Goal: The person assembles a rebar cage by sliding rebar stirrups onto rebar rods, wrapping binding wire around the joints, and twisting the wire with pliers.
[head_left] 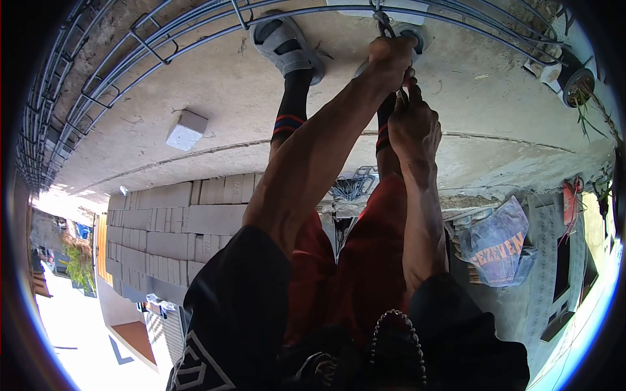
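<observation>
My left hand (393, 53) is closed around a pair of dark metal pliers (385, 27), whose head meets the rods of a steel rebar cage (313, 10). A bit of red shows on the handle below that fist. My right hand (415, 127) is just nearer to my body, its fingers closed at the handle ends of the same pliers. The fingers partly hide the grip. Beneath the rods are my feet in grey clogs (285, 47); the other clog is mostly behind my left hand.
A small concrete block (187, 130) lies on the concrete floor at left. Behind me are stacked grey blocks (156, 218) and a printed sack (499, 244). A black pot (578, 86) with a plant stands at right. The rebar cage curves along the left side.
</observation>
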Available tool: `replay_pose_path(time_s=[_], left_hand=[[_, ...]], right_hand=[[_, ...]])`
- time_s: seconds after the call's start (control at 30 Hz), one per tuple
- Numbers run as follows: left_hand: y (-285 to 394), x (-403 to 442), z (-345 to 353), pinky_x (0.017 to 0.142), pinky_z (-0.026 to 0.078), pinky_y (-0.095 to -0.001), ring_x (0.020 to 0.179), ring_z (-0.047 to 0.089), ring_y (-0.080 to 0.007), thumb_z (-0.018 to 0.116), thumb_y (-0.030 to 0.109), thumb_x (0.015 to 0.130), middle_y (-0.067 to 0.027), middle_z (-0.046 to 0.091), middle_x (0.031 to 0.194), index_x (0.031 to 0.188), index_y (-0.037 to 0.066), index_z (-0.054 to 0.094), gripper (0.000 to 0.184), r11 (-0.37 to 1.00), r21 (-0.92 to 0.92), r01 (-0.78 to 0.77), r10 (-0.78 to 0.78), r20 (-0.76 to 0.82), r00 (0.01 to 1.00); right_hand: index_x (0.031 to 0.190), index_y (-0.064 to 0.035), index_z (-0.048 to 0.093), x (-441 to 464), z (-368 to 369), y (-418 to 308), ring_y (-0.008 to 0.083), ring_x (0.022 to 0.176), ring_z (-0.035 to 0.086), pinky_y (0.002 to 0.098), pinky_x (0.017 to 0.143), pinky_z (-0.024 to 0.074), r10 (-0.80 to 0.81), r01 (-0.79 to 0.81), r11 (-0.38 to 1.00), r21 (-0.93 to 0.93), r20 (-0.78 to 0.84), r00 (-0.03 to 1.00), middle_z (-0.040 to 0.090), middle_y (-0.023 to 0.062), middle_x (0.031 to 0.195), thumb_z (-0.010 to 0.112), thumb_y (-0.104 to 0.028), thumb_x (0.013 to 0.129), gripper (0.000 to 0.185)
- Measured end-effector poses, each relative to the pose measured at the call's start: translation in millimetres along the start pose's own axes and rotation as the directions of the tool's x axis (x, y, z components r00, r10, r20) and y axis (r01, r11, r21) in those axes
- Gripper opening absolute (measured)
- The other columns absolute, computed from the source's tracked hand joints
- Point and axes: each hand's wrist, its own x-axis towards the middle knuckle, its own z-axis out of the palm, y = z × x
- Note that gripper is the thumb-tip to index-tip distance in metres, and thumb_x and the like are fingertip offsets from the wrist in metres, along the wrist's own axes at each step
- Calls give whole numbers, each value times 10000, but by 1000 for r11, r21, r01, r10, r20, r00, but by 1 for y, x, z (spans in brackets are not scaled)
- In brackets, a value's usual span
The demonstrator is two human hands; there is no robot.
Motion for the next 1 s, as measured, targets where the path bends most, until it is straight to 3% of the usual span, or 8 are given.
replay_pose_path(time_s=[0.17,0.3,0.43,0.5,0.7,0.9,0.97,1.0], left_hand=[[-10,23,1,404,406,-346,421,446,-168,616,212,796,-43,462,560,733,23,548,210,990,136,25,-1,-174,985],[-23,46,-5,763,509,-376,938,638,-320,585,136,712,-241,638,989,962,-74,641,331,914,404,-40,171,-294,940],[-24,39,-20,733,516,-388,828,652,-333,579,158,697,-242,649,849,809,-65,648,259,746,635,-200,417,-211,884],[-28,49,-21,681,521,-385,694,662,-330,568,189,691,-237,647,724,647,-41,638,245,653,712,-258,559,-224,798],[-42,81,-20,682,499,-453,682,633,-396,542,152,677,-239,616,641,588,-35,595,214,540,687,-486,775,-180,606],[-60,105,-26,612,472,-473,563,592,-403,553,145,660,-205,572,533,484,-18,489,248,473,649,-597,845,-142,516],[-55,110,-23,581,477,-462,504,590,-375,570,178,663,-183,575,513,464,-15,501,286,342,684,-645,917,-93,388],[-54,103,-21,578,479,-459,501,593,-371,577,191,666,-183,580,518,464,-14,511,295,400,676,-620,887,-115,447]], right_hand=[[1101,-65,596,10,14,8,424,872,599,492,770,465,-16,11,998,68,72,997,626,260,892,397,-323,929,368],[1118,-66,568,21,55,20,419,876,595,485,721,477,8,-7,949,317,-2,1000,619,250,912,445,-185,894,282],[1146,-44,571,31,112,32,395,736,619,420,611,496,-246,379,833,403,-344,906,624,231,826,561,-199,861,324],[1079,-30,595,39,136,39,383,717,624,388,607,495,-235,391,807,443,-366,901,628,216,800,601,-223,842,305],[770,-16,588,97,191,61,331,635,623,328,547,467,-273,578,663,477,-565,779,603,165,685,705,-185,736,209],[709,-36,542,118,212,81,379,583,554,364,491,430,-348,636,667,388,-592,727,545,165,631,703,-167,726,208],[718,-29,539,127,207,77,384,576,548,360,481,425,-365,708,614,348,-671,646,543,172,640,685,-151,743,193],[726,-24,538,117,200,77,387,575,546,361,483,427,-361,671,632,388,-618,698,544,175,645,679,-145,749,187]])
